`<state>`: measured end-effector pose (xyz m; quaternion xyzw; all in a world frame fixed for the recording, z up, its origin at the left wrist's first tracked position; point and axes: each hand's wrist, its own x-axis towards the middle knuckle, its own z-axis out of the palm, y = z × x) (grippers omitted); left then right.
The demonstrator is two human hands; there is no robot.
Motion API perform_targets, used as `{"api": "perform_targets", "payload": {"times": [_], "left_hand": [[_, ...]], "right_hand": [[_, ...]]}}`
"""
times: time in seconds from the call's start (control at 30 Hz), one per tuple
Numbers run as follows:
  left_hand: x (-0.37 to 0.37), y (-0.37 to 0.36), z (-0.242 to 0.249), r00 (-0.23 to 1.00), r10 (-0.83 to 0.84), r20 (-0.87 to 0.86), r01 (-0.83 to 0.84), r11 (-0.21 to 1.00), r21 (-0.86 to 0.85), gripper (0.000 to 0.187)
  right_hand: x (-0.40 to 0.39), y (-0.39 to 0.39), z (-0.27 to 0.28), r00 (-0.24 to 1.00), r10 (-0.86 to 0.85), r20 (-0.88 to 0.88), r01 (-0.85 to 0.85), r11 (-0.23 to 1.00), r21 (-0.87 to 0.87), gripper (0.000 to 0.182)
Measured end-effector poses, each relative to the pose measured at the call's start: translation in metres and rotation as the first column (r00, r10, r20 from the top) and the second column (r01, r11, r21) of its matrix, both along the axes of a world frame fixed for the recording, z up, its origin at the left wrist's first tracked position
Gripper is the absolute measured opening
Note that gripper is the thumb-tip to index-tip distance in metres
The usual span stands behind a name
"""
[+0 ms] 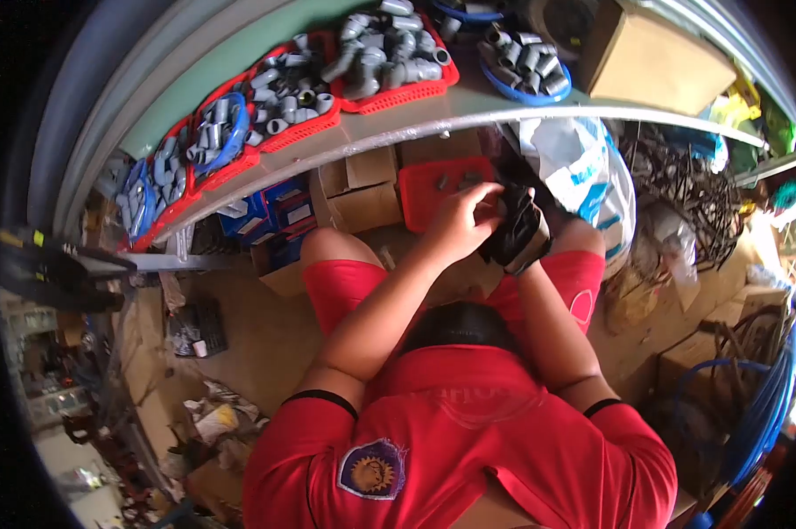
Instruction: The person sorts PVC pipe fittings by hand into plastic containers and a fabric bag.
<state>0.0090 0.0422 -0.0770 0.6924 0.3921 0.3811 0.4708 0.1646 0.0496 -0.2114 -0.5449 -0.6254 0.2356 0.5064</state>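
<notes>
A long shelf runs across the top of the view, its front edge a pale bar. On it stand red trays and blue baskets, each filled with grey pipe fittings. A brown cardboard box stands on the same shelf at its right end.

Under the shelf lie more cardboard cartons, and a red crate sits just beyond the hands. A white and blue sack rests to the right of it. Blue hose is coiled at the far right.

The person is seated in a red shirt and red shorts, knees apart, arms reaching forward.

The left hand is bare, fingers curled inward and closed on the edge of a black glove, held above the knees and in front of the red crate.

The right hand is inside that glove, which covers it to the wrist. Its fingers are bent, but how far it is closed cannot be told, since the left hand and glove material hide them.
</notes>
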Motion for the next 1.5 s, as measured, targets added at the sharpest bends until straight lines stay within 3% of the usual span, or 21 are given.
{"api": "perform_targets", "payload": {"times": [0.1,0.2,0.23,0.27,0.3,0.37,0.4,0.47,0.53,0.6,0.7,0.8,0.83,1.0,1.07,1.1,1.17,1.2,1.27,1.33,1.5], "left_hand": [[0.009,0.001,-0.019,0.984,0.070,-0.161,-0.037,0.979,0.200,0.043],[0.016,0.011,-0.034,0.975,0.108,-0.192,-0.085,0.989,0.124,0.032],[0.017,0.017,-0.043,0.976,0.119,-0.183,-0.084,0.978,0.190,0.029],[0.018,0.024,-0.054,0.977,0.129,-0.172,-0.083,0.963,0.255,0.025],[0.021,0.027,-0.062,0.985,0.148,-0.092,-0.139,0.985,0.098,0.025],[0.007,0.048,-0.099,0.947,0.248,-0.205,-0.256,0.967,-0.011,0.022],[0.001,0.057,-0.114,0.895,0.324,-0.306,-0.372,0.921,-0.112,0.022],[-0.016,0.076,-0.174,0.842,0.539,0.017,-0.460,0.735,-0.497,0.022],[-0.030,0.091,-0.205,0.779,0.626,-0.028,-0.507,0.604,-0.614,0.022],[-0.035,0.102,-0.222,0.742,0.669,-0.056,-0.492,0.485,-0.723,0.025],[-0.032,0.112,-0.227,0.742,0.667,-0.073,-0.425,0.382,-0.821,0.031],[-0.021,0.116,-0.188,0.765,0.622,-0.167,-0.509,0.424,-0.749,0.030],[-0.019,0.116,-0.161,0.867,0.485,-0.114,-0.407,0.557,-0.724,0.029],[-0.060,0.093,0.036,0.995,-0.026,0.101,0.059,0.938,-0.341,0.019],[-0.119,0.092,0.116,0.845,0.528,-0.082,-0.495,0.831,0.252,0.016],[-0.154,0.102,0.123,0.754,0.652,-0.078,-0.583,0.720,0.376,0.017],[-0.221,0.105,0.139,0.431,0.792,-0.434,-0.463,0.606,0.646,0.031],[-0.251,0.107,0.138,0.343,0.766,-0.543,-0.354,0.641,0.681,0.038],[-0.294,0.117,0.116,0.436,0.699,-0.567,-0.349,0.712,0.610,0.041],[-0.276,0.107,0.123,0.163,0.691,-0.704,-0.286,0.716,0.637,0.042],[-0.294,0.128,0.106,0.138,0.690,-0.711,-0.295,0.714,0.635,0.036]], "right_hand": [[0.008,-0.007,0.005,0.792,-0.169,0.586,-0.020,0.953,0.302,0.029],[0.023,0.012,-0.024,0.723,-0.132,0.678,-0.050,0.969,0.242,0.030],[0.026,0.020,-0.055,0.940,0.129,0.317,-0.148,0.988,0.034,0.031],[0.029,0.028,-0.087,0.825,0.302,-0.477,-0.350,0.937,-0.012,0.033],[0.032,0.036,-0.118,0.480,0.195,-0.855,-0.364,0.931,0.008,0.035],[0.043,0.047,-0.110,-0.229,-0.230,-0.946,-0.244,0.954,-0.173,0.037],[0.049,0.045,-0.108,-0.267,-0.153,-0.952,-0.225,0.970,-0.092,0.036],[0.062,0.042,-0.091,-0.331,0.004,-0.943,-0.191,0.979,0.071,0.036],[0.056,0.041,-0.071,0.149,-0.110,-0.983,-0.181,0.974,-0.136,0.036],[0.050,0.044,-0.070,0.432,-0.162,-0.887,-0.108,0.967,-0.229,0.036],[0.054,0.041,-0.085,0.658,-0.196,-0.727,0.021,0.970,-0.243,0.036],[0.061,0.048,-0.076,0.903,-0.188,-0.386,0.109,0.970,-0.217,0.037],[0.057,0.050,-0.060,0.947,-0.119,-0.297,0.055,0.975,-0.216,0.041],[0.067,0.064,-0.039,0.996,-0.053,-0.065,0.045,0.992,-0.122,0.063],[0.063,0.066,-0.031,0.997,-0.077,0.018,0.078,0.995,-0.064,0.071],[0.055,0.067,-0.022,0.994,-0.085,0.064,0.087,0.996,-0.033,0.074],[0.054,0.062,0.016,0.977,-0.123,0.174,0.120,0.992,0.024,0.080],[0.051,0.060,0.025,0.971,-0.120,0.207,0.115,0.993,0.038,0.078],[0.047,0.055,0.036,0.963,-0.090,0.254,0.080,0.996,0.046,0.069],[0.043,0.051,0.039,0.960,-0.072,0.272,0.063,0.997,0.042,0.070],[0.037,0.043,0.041,0.953,-0.067,0.296,0.057,0.997,0.042,0.073]]}}
